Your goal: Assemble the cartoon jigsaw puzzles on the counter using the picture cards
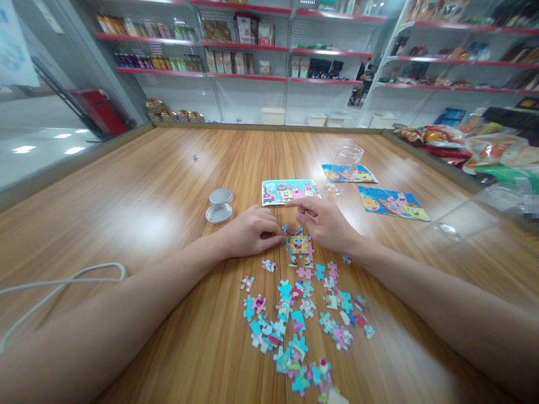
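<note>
A small joined patch of jigsaw (300, 247) with a yellow cartoon figure lies on the wooden table (168, 191) between my hands. My left hand (248, 231) rests knuckles-up at its left edge, fingers curled, the tips pressing the pieces there. My right hand (324, 223) sits at its upper right, index finger stretched left, the other fingers pinched over a small piece I can barely see. Several loose pink, blue and white puzzle pieces (295, 320) lie scattered nearer to me.
A picture card (288, 191) lies just beyond my hands, and two more cards (393, 202) lie right. Two round metal lids (219, 212) sit left. A clear plastic jar (345, 163) lies tipped behind. A white cord (63, 283) curves at left. Shop shelves stand behind.
</note>
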The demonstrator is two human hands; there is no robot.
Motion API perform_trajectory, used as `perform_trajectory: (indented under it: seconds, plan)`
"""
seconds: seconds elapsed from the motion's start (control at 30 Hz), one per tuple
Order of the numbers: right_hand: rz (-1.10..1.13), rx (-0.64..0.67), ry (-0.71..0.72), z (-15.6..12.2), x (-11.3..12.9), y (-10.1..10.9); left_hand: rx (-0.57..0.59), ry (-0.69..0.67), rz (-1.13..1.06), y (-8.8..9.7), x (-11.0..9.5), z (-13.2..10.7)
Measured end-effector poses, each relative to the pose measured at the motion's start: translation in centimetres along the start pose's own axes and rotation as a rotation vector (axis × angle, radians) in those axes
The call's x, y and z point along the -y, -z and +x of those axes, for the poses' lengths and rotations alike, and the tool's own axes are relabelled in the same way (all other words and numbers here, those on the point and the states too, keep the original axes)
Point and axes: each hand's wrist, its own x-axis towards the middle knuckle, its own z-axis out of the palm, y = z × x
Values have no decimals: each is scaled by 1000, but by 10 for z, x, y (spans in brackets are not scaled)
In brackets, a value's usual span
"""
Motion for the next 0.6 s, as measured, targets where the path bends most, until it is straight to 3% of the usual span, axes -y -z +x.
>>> perform_trajectory:
  seconds: [0.1, 0.2, 0.3, 0.6]
  plan:
    - [-55, -52, 26, -1, 1, 0, 6, 10, 4, 1, -2, 0]
    - [8, -82, -59, -3, 3, -2, 14, 18, 20, 2, -2, 0]
    - [118, -67, -189, -4, 3, -4, 26, 25, 29, 2, -3, 0]
    - [76, 23, -329, -7, 7, -9, 27, -9, 152, 1, -6, 0]
